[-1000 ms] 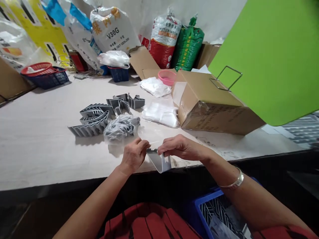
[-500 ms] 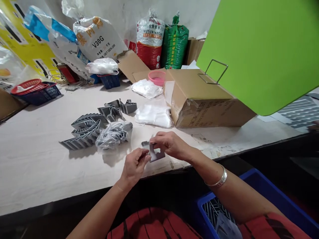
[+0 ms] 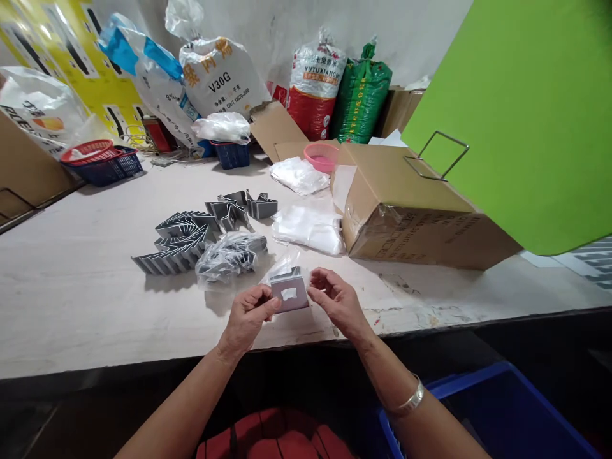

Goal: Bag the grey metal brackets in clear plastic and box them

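Note:
A small grey metal piece with a cut-out [image 3: 297, 301] stands near the table's front edge, with clear plastic film [image 3: 283, 262] behind it. Thumb and fingers of my left hand [image 3: 247, 315] pinch its left side. My right hand [image 3: 340, 306] is at its right side, fingers curved and apart, with nothing visible between them. To the left lies a clear plastic bag holding dark metal parts [image 3: 230, 258]. Beyond it, a curved row of grey bent metal pieces [image 3: 179, 242] stands on the table. More bent pieces [image 3: 261, 205] stand behind.
White plastic bags [image 3: 308, 224] lie ahead of my hands. A cardboard box [image 3: 430, 233] sits to the right beside a green board [image 3: 521, 127]. Baskets [image 3: 112, 167] and filled sacks [image 3: 318, 89] stand at the back. A blue crate [image 3: 507, 376] is below the table edge, right.
The view has turned left. My right hand has let go of the metal piece and moved to its right. The piece now faces me, held by my left hand, and clear film shows behind it.

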Tool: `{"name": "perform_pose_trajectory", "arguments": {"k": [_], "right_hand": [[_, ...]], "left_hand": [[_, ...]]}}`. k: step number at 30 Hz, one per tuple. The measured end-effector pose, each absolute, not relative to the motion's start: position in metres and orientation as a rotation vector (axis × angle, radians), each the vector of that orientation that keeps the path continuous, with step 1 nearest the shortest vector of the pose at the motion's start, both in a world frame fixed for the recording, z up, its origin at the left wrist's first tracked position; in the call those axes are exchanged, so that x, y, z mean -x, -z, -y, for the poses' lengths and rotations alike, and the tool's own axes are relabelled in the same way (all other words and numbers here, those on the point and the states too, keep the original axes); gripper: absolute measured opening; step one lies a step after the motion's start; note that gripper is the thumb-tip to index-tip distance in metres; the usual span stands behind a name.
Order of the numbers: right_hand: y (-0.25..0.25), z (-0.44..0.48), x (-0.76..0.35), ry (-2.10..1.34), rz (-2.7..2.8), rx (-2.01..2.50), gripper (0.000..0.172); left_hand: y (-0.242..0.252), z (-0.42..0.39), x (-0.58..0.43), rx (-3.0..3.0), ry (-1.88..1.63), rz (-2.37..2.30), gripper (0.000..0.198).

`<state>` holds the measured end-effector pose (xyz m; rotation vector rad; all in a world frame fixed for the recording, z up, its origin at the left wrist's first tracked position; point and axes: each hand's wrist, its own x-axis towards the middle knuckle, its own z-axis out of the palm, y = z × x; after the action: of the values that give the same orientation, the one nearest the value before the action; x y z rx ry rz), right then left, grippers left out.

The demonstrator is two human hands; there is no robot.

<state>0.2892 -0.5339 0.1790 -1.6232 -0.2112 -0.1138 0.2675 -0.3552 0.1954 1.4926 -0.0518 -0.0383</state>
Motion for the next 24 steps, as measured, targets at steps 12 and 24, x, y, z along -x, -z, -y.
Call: {"name": "perform_pose_trajectory", "arguments": {"k": [12, 24], "right_hand": [[-0.174, 0.504, -0.285, 0.078, -0.069, 1.370, 0.021], [-0.199, 0.503, -0.264, -0.111, 0.023, 1.382, 0.024]], "left_hand": [[-0.186, 0.346, -0.267, -1.359, 0.063, -0.019, 0.027], [-0.177, 0.346, -0.269, -1.892, -0.480, 0.125, 0.022]]}}
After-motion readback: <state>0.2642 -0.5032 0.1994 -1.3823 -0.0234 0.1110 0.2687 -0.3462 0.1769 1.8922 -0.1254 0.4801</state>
